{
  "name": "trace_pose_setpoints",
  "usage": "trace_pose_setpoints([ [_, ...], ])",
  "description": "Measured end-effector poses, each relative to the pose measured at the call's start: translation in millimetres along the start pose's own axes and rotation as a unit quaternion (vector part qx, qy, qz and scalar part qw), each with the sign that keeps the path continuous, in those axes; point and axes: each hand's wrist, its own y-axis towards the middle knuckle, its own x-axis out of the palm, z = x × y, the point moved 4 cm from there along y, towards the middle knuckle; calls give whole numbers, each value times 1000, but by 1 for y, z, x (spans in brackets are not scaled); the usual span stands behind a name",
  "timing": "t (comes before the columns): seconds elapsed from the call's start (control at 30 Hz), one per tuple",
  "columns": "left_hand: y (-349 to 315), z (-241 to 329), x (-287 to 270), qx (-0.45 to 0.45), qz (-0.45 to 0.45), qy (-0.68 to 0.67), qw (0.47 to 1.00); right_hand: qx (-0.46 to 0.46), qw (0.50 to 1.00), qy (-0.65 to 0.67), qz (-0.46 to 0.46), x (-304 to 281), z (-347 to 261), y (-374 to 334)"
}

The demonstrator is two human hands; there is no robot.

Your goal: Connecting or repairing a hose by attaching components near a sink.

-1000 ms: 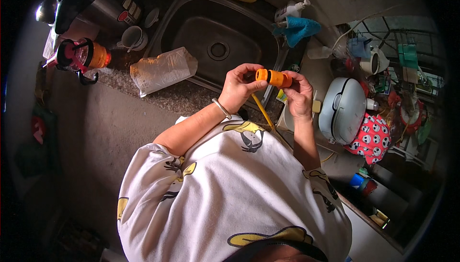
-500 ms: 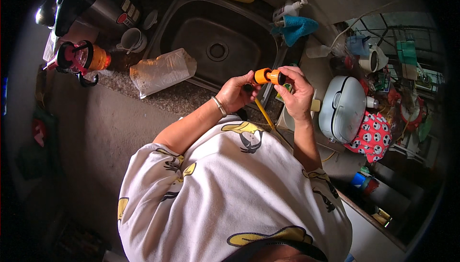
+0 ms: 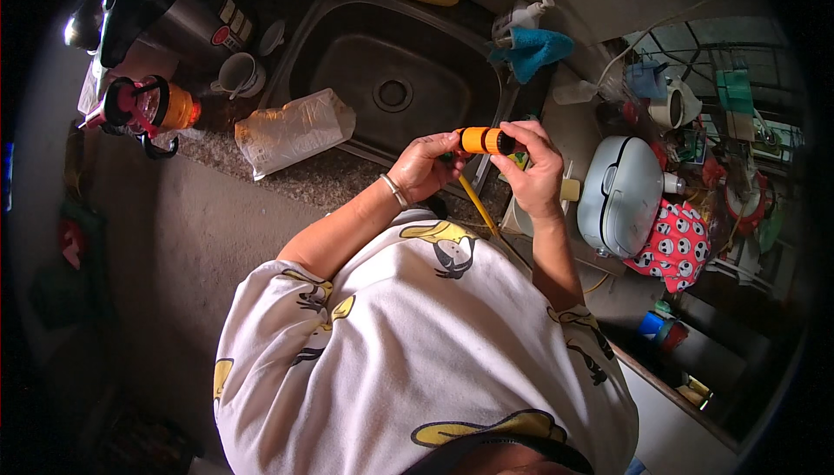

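Observation:
Near the sink's front edge, both my hands are on an orange and black hose connector [image 3: 483, 140]. My left hand [image 3: 421, 168], with a bangle on its wrist, is closed around its left end. The fingers and thumb of my right hand [image 3: 537, 166] pinch the black right end. Its two orange parts lie in line, a dark band between them; how firmly they are joined I cannot tell. From under my left hand a yellow hose [image 3: 477, 204] slants down toward my body. Where the hose meets the connector is hidden by my fingers.
Beyond my hands is a metal sink [image 3: 347, 58]. A crumpled pale plastic bag [image 3: 300, 132] lies on its front left edge, beside a white cup [image 3: 241, 73] and an orange-lit jar [image 3: 174, 108]. Right stand a grey-blue case [image 3: 618, 199] and a blue cloth [image 3: 537, 53].
The connector's two orange parts, earlier at an angle with a gap between them, now sit straight and close together. My right hand has shifted slightly left.

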Motion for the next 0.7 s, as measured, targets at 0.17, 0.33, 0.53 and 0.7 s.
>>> trace_pose_setpoints([
  [0.17,-2,-4,0,-33,2,-23,999,-53,997,-52,-1,14,-15,2],
  [0.33,-4,-8,2,-66,-13,-46,997,-82,995,-62,-6,27,-21,3],
  [0.53,-8,-3,6,-61,-56,-53,995,-91,995,-41,-16,30,-24,9],
  [0.7,-7,-1,-3,-58,-27,-57,996,-95,993,-52,-37,27,-23,15],
])
